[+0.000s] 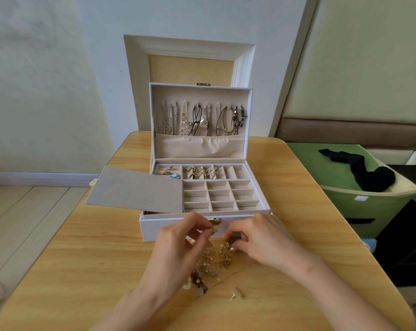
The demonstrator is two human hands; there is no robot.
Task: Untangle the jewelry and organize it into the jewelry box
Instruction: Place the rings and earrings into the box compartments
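Hands both low at centre, close together but not touching, just on the near side of the white rectangular jewelry box (178, 229). Left hand (183, 240): thumb and forefinger pinch a small gold piece (213, 231), held in front of the box's front wall. Right hand (259, 237): fingers curled, tips nipping a gold bit at the far edge of the tangled heap of gold and beaded jewelry (211, 266); we cannot tell whether that bit links to the left hand's piece. Heap sits on the light wooden table (82, 259), near side of the box, between the two wrists. One loose pale stud (235, 293) lies apart, near-right of the heap. Box lid (200, 91) stands upright at the far side; we see chain and cord necklaces (202, 120) hung from its hook row, ends tucked into a beige pocket (197, 145). Tray: far-left cell holds rings and a blue item (171, 173); far row of slots holds gold and pearl pieces (202, 172); grid of small square cells (217, 194) at near right. Grey card flap (135, 189) covers the tray's left part and overhangs the box's left edge. Right of the table: green fabric bin (374, 206) with black cloth (369, 173) draped on it.
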